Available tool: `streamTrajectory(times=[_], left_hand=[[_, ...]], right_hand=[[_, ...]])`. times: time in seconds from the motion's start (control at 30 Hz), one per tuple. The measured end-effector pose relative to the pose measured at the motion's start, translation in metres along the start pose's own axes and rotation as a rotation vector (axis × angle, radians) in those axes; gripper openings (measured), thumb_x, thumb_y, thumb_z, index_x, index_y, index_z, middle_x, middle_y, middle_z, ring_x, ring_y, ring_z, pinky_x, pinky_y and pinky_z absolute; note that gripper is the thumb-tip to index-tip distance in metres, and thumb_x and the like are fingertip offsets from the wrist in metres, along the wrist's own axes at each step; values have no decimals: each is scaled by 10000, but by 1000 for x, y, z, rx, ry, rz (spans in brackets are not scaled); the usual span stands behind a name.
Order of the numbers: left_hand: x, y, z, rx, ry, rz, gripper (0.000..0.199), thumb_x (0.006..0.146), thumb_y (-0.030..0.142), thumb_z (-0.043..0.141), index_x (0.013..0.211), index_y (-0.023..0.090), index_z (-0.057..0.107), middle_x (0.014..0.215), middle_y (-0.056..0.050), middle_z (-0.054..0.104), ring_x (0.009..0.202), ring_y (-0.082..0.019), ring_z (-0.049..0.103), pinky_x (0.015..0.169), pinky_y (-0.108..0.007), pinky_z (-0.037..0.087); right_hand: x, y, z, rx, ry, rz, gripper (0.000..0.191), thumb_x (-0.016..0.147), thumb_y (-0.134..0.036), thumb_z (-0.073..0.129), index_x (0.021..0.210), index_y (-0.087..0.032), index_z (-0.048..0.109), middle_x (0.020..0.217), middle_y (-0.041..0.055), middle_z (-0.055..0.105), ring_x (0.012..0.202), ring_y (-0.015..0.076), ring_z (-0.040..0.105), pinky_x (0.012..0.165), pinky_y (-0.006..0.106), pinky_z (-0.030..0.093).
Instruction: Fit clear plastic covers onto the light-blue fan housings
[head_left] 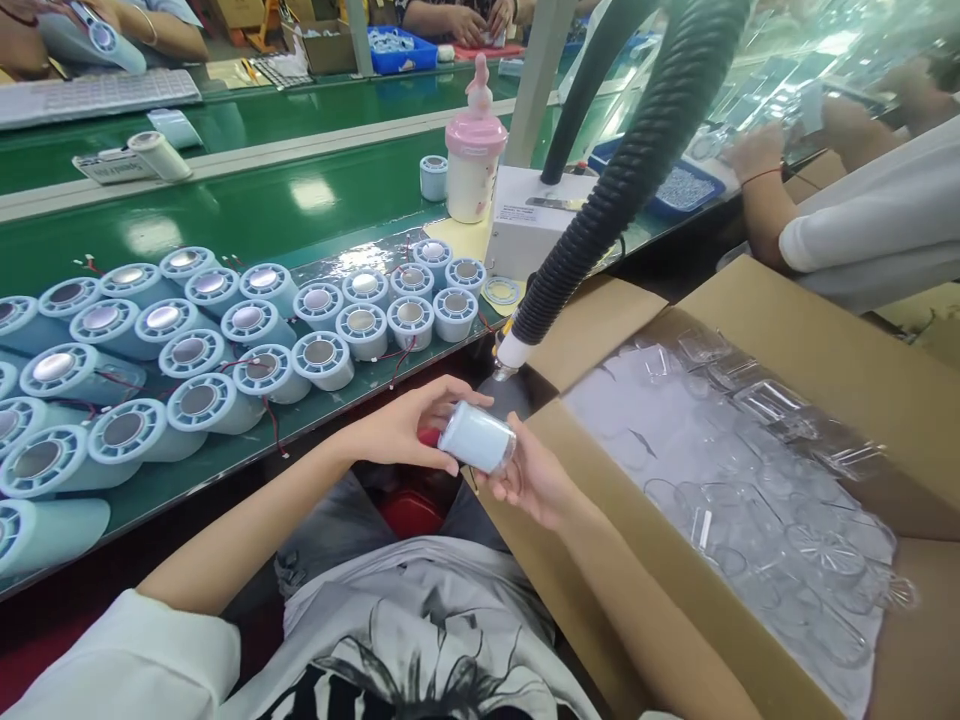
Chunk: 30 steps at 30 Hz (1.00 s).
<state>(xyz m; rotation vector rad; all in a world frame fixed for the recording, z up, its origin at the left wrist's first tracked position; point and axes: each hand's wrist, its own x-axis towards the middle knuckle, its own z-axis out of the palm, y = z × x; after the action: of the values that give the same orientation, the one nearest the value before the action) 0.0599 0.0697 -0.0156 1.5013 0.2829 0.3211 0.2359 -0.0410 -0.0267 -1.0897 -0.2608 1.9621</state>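
Observation:
Above my lap is a light blue cylindrical housing (476,437), tilted, with a clear plastic cup around its right end. My left hand (409,425) is closed on the left end, thumb below and fingers above. The clear end rests in the curled fingers of my right hand (540,475). Just beyond my hands hangs the nozzle (510,355) of a black ribbed hose (607,180). Along the bench edge to the left stand many similar blue housings (322,360), with round silver discs on top and thin red wires on some.
An open cardboard box (600,530) at my right holds clear plastic parts (795,530). On the green bench (300,200) stand a pink-lidded cup (475,150) and a white machine box (525,220). Co-workers' hands (757,150) show at the right and far side.

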Motion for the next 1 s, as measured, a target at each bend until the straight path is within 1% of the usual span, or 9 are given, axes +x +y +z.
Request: streamTrajectory(times=[0.17, 0.23, 0.3, 0.37, 0.43, 0.5, 0.67, 0.8, 1.0], left_hand=[[-30, 18, 20, 103, 70, -43, 637, 692, 156, 781, 1288, 215, 564, 1325, -127, 549, 1190, -257, 564, 959, -350, 515], [-39, 22, 28, 48, 142, -83, 608, 707, 180, 777, 1279, 222, 573, 1297, -112, 568, 1155, -247, 583, 932, -336, 532], [-47, 23, 33, -41, 205, -132, 616, 719, 195, 775, 1292, 239, 553, 1250, -91, 599, 1086, -220, 618, 901, -322, 547], [-52, 23, 37, -110, 239, -173, 629, 740, 218, 764, 1320, 253, 524, 1205, -81, 625, 1023, -204, 643, 850, -303, 564], [-56, 24, 39, -125, 240, -194, 660, 746, 238, 762, 1351, 266, 500, 1214, -83, 627, 1017, -211, 651, 822, -294, 570], [-58, 26, 39, -81, 217, -164, 722, 715, 226, 787, 1371, 279, 490, 1303, -92, 588, 1108, -243, 620, 891, -320, 552], [-61, 33, 36, -84, 140, -97, 719, 740, 146, 757, 1388, 299, 485, 1428, -90, 505, 1247, -267, 549, 1040, -372, 471], [-62, 27, 38, -171, 128, -177, 709, 755, 147, 744, 1392, 311, 478, 1405, -67, 537, 1238, -247, 559, 1041, -354, 461], [-81, 17, 39, -299, 188, -390, 657, 816, 283, 685, 1417, 340, 427, 1354, -47, 584, 1133, -223, 616, 865, -279, 523]], right_hand=[[-16, 6, 2, -258, -115, 135, 733, 907, -713, 135, 801, -150, 593, 515, 17, 577, 314, 64, 449, 265, 133, 268], [-20, 12, -1, -426, -108, -113, 747, 824, -807, 240, 969, -164, 593, 626, 32, 624, 401, 99, 531, 323, 171, 382], [-25, 15, -3, -653, -76, -501, 726, 771, -776, 474, 1227, -212, 510, 957, 97, 685, 752, 198, 683, 595, 288, 576], [-30, 16, -4, -910, -90, -868, 630, 794, -529, 684, 1334, -306, 448, 1307, 102, 575, 1164, 256, 586, 941, 404, 522], [-34, 15, -3, -1087, -138, -1046, 516, 825, -265, 712, 1293, -360, 517, 1436, 53, 484, 1306, 248, 477, 1060, 427, 433], [-37, 14, 0, -1047, -162, -997, 469, 840, -199, 690, 1259, -367, 566, 1414, 38, 520, 1266, 232, 524, 1031, 397, 465], [-42, 13, 6, -582, -131, -572, 430, 813, -439, 701, 1217, -316, 623, 1094, 41, 716, 950, 217, 688, 762, 319, 588], [-42, 12, 8, -588, -62, -446, 413, 743, -386, 771, 1133, -278, 692, 896, 23, 737, 773, 186, 684, 667, 280, 571], [-34, 20, 14, -593, -144, -306, 553, 801, -488, 669, 1295, -253, 587, 1058, 53, 708, 802, 196, 683, 706, 340, 583]])
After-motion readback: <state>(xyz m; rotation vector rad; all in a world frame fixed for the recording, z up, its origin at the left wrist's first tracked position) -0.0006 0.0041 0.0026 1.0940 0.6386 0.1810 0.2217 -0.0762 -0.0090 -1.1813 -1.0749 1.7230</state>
